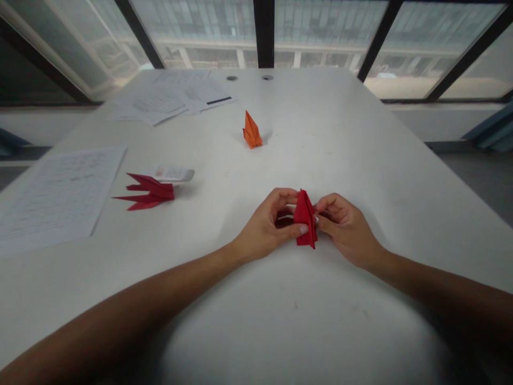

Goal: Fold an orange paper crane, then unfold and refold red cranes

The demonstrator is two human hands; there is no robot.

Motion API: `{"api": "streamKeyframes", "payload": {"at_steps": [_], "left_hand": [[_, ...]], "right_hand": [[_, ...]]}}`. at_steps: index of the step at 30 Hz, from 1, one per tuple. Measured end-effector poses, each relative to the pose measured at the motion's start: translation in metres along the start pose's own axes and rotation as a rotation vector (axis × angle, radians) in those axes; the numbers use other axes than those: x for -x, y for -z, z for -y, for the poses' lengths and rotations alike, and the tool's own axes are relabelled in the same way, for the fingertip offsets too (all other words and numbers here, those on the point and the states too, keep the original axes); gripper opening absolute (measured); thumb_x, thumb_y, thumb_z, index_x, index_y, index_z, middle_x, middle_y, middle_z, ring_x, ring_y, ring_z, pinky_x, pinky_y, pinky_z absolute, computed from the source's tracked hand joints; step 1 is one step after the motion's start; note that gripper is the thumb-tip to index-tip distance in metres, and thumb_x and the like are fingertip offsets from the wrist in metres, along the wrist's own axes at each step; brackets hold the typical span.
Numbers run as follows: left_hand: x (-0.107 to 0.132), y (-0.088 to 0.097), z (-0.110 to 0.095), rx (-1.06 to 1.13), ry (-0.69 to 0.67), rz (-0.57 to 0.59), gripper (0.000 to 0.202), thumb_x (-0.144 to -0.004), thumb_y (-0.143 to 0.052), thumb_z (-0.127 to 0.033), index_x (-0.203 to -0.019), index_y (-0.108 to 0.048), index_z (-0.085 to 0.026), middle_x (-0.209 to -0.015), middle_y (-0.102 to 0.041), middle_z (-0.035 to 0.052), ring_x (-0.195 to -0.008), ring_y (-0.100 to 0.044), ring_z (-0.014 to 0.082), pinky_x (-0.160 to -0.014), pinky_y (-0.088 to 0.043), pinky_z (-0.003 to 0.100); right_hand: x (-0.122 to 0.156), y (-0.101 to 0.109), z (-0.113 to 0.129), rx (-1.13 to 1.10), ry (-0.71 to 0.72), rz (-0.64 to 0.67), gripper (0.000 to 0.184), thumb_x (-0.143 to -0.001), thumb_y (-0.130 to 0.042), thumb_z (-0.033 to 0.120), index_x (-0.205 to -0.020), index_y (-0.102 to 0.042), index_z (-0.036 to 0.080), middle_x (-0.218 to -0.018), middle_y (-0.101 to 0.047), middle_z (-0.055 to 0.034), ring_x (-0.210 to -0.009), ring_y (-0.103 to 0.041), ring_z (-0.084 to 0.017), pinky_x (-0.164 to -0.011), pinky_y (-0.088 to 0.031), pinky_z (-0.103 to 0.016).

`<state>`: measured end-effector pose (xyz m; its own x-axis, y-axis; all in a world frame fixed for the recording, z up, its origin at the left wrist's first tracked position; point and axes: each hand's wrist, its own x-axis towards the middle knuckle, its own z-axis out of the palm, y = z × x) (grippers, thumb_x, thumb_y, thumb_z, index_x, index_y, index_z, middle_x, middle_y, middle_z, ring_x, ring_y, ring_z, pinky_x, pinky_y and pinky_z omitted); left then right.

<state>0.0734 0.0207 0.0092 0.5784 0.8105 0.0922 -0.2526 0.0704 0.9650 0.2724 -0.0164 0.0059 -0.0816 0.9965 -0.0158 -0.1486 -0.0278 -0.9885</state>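
Head view: my left hand (266, 227) and right hand (347, 230) are together at lower centre, pinching a folded red origami piece (305, 219) upright between the fingers. On the white desk (320, 133), a spiky red origami form (150, 191) lies left of them, against a white handheld device (173, 174). An orange origami figure (251, 131) stands upper centre, printed sheets (60, 192) lie far left, and more papers (172, 96) lie upper left.

Matt red origami paper (304, 214), smooth white tabletop (320, 133)
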Motion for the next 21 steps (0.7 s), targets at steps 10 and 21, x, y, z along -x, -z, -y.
{"api": "streamKeyframes", "payload": {"at_steps": [10,21], "left_hand": [[-0.0019,0.0005,0.0063,-0.034,0.026,-0.097,0.046,-0.080,-0.082,-0.019,-0.115,-0.053,-0.023,-0.097,-0.067,0.0004,-0.084,-0.068,0.0143,-0.078,-0.056,0.030],[-0.0006,0.0013,0.0052,-0.071,-0.084,-0.065,0.046,-0.077,-0.086,-0.015,-0.114,-0.059,-0.023,-0.113,-0.070,0.0044,-0.105,-0.068,0.0173,-0.099,-0.054,0.036]], "right_hand": [[0.0049,-0.0036,0.0019,0.113,0.059,0.031,0.025,-0.090,-0.076,0.043,-0.098,-0.059,0.026,-0.093,-0.068,-0.0013,-0.082,-0.066,-0.016,-0.072,-0.057,-0.031],[0.0041,0.0018,-0.0012,0.198,0.225,0.017,0.019,-0.088,-0.079,0.028,-0.099,-0.063,0.026,-0.100,-0.070,-0.0030,-0.095,-0.069,-0.021,-0.091,-0.057,-0.043]]}}
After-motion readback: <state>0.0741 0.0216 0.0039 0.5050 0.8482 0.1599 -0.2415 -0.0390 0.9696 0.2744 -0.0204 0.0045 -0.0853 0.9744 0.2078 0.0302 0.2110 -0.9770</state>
